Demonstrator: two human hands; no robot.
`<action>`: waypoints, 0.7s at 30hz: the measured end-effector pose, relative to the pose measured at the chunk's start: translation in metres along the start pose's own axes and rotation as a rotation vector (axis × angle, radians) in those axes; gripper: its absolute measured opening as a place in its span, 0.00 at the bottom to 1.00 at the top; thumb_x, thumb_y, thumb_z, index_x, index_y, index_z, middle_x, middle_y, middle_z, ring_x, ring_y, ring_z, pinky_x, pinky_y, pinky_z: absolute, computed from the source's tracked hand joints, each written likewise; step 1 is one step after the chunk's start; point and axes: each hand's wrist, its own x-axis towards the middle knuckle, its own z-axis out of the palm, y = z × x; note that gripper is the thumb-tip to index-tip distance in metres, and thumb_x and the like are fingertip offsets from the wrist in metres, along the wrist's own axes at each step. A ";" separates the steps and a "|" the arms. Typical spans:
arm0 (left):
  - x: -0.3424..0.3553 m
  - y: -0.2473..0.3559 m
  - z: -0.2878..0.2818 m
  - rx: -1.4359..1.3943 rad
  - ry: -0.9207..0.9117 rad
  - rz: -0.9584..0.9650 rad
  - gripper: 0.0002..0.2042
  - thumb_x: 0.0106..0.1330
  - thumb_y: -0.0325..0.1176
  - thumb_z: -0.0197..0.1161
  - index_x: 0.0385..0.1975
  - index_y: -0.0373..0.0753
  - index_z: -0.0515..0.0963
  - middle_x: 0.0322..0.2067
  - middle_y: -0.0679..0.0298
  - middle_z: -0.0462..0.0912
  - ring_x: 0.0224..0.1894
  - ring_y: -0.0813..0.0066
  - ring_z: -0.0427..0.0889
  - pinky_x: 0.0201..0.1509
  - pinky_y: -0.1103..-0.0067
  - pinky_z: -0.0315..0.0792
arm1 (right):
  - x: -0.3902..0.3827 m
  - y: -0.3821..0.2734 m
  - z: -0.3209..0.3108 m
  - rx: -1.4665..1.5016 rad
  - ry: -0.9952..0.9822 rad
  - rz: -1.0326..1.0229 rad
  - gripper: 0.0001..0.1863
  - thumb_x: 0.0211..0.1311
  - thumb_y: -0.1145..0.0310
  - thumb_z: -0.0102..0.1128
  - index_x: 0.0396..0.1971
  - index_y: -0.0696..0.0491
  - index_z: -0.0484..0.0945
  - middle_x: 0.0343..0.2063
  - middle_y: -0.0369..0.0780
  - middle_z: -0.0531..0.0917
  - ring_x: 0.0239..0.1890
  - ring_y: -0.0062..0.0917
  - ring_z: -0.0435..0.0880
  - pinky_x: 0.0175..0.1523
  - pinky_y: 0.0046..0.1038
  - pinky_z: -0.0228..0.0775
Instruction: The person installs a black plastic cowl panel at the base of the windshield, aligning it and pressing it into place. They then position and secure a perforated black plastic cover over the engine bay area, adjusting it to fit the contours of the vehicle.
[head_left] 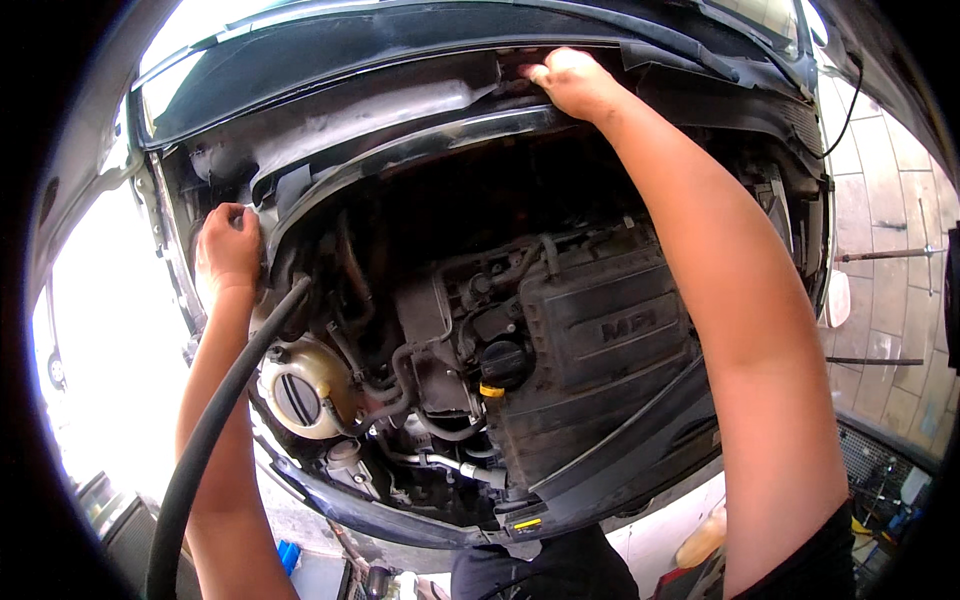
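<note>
My left hand (228, 248) is at the left rear corner of an open engine bay, fingers curled down beside the black cowl panel (350, 112). What those fingers grip is hidden under them. My right arm stretches across the engine, and my right hand (572, 85) reaches into a dark gap in the cowl below the windscreen. Its fingers are bent and partly lost in shadow; what they hold cannot be made out. A thick black hose (225, 395) crosses in front of my left forearm. A black curved edge strip (440, 135) runs between the two hands.
Below my arms lies the black engine cover (610, 345), beside a black oil filler cap (503, 362) and a yellow dipstick handle (492, 391). A whitish fluid reservoir (305, 390) stands at the left. Wiper arm (650, 35) lies behind; tools lie on a tray (880, 480).
</note>
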 end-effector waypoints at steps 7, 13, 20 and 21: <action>0.000 -0.010 0.008 0.032 0.043 0.015 0.15 0.65 0.49 0.62 0.41 0.48 0.86 0.43 0.57 0.88 0.47 0.51 0.85 0.51 0.61 0.77 | -0.012 -0.007 -0.001 -0.133 0.111 0.033 0.26 0.72 0.42 0.53 0.47 0.51 0.85 0.50 0.47 0.86 0.57 0.43 0.83 0.61 0.42 0.75; 0.003 0.003 0.003 0.009 -0.014 -0.012 0.16 0.65 0.47 0.62 0.42 0.45 0.87 0.45 0.54 0.87 0.50 0.51 0.85 0.55 0.61 0.77 | -0.028 -0.018 0.002 -0.102 0.241 0.150 0.28 0.70 0.41 0.55 0.41 0.53 0.85 0.44 0.49 0.87 0.50 0.47 0.85 0.54 0.47 0.77; 0.000 -0.005 0.003 -0.010 0.025 -0.051 0.16 0.61 0.48 0.63 0.40 0.44 0.86 0.44 0.57 0.86 0.49 0.53 0.85 0.52 0.62 0.77 | -0.040 -0.082 0.015 -0.008 0.233 0.139 0.28 0.69 0.44 0.57 0.34 0.59 0.81 0.39 0.54 0.86 0.46 0.52 0.84 0.50 0.50 0.75; -0.001 -0.003 0.003 -0.014 0.019 -0.054 0.16 0.61 0.47 0.63 0.40 0.44 0.86 0.44 0.57 0.86 0.49 0.54 0.85 0.52 0.62 0.77 | -0.035 -0.080 0.016 0.083 0.211 0.191 0.26 0.70 0.46 0.56 0.38 0.58 0.82 0.42 0.55 0.85 0.48 0.54 0.83 0.51 0.51 0.74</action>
